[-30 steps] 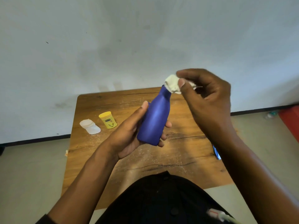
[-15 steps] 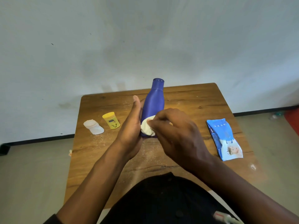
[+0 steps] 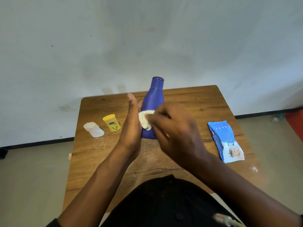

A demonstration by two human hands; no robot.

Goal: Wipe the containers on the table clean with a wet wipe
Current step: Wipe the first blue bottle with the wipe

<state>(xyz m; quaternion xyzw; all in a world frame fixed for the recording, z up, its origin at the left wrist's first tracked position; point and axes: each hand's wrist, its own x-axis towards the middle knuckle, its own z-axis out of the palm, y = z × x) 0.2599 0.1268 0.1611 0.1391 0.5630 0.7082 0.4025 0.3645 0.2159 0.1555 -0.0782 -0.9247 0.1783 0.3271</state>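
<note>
Head view: the blue bottle (image 3: 153, 102) stands near the middle of the wooden table (image 3: 188, 102), its open neck toward 12 o'clock, its lower body partly hidden behind both hands. The left hand (image 3: 131, 123) is held edge-on against the bottle's 9 o'clock side, thumb up; its other fingers go behind the bottle and are out of sight, so I cannot tell whether they curl round it. The right hand (image 3: 173, 128) comes in from 4 o'clock with its fingers bent, pinching a crumpled white wet wipe (image 3: 145, 119) and pressing it on the bottle's lower front, just beside the left palm.

At 9 o'clock from the bottle, a small yellow jar (image 3: 112, 122) stands upright; just beyond it, further toward 9 o'clock, a white container (image 3: 93, 129) lies tilted on its side. The two are close but apart. At 3 o'clock, well away from the bottle, a blue wet-wipe pack (image 3: 225, 141) lies flat near the table's edge. White specks dust the tabletop around and in front of the bottle. At 6 o'clock, a dark garment (image 3: 164, 202) covers the person's lap.
</note>
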